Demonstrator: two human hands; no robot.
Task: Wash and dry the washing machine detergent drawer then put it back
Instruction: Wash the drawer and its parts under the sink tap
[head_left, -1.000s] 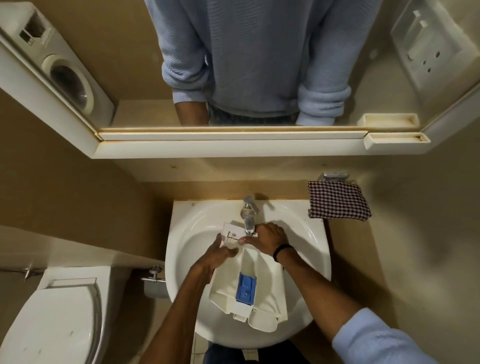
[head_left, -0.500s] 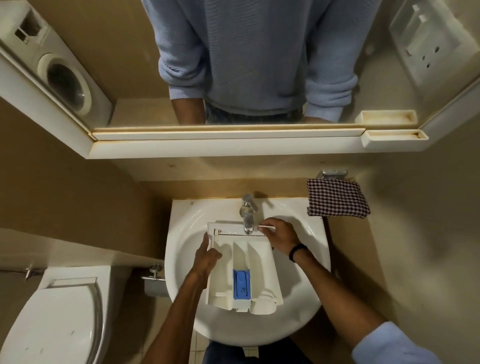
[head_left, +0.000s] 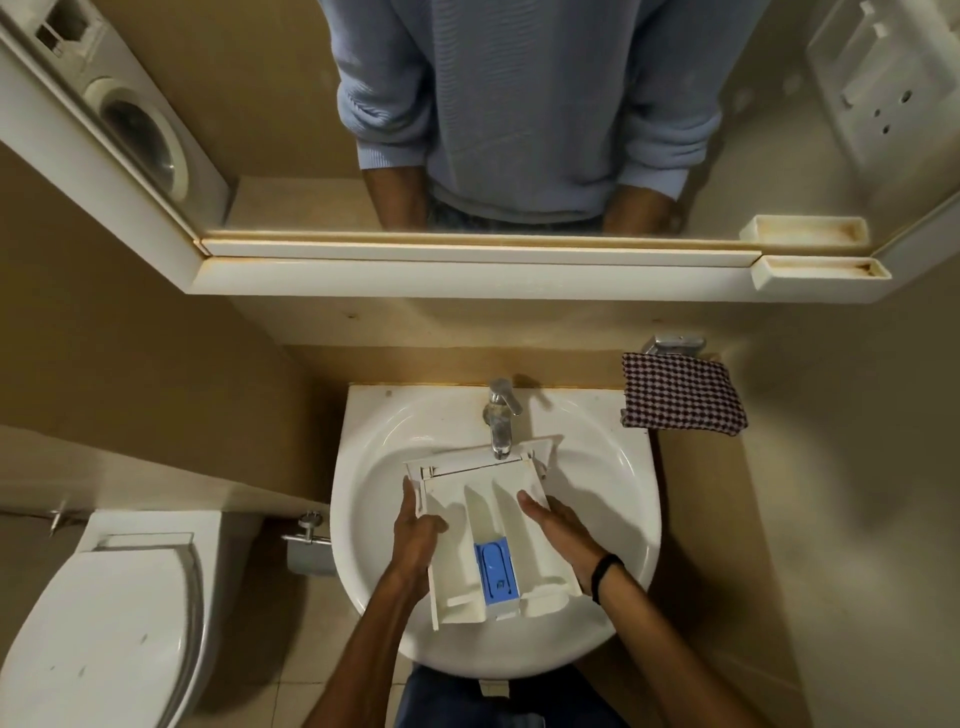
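White plastic detergent drawer (head_left: 480, 501), three compartments, blue rectangular insert (head_left: 496, 571) in the middle one: held over the white round ceramic basin (head_left: 363, 467), open side up, front panel just below the chrome tap (head_left: 501, 415).
Left hand (head_left: 415, 530) – grips the drawer's left wall, thumb inside.
Right hand (head_left: 563, 535), black wristband (head_left: 605, 569) – lies along the right wall, fingers straight, pressing against it.
Dark checked cloth (head_left: 680, 395): on the ledge right of the basin.
White toilet (head_left: 104, 623): left of the basin.
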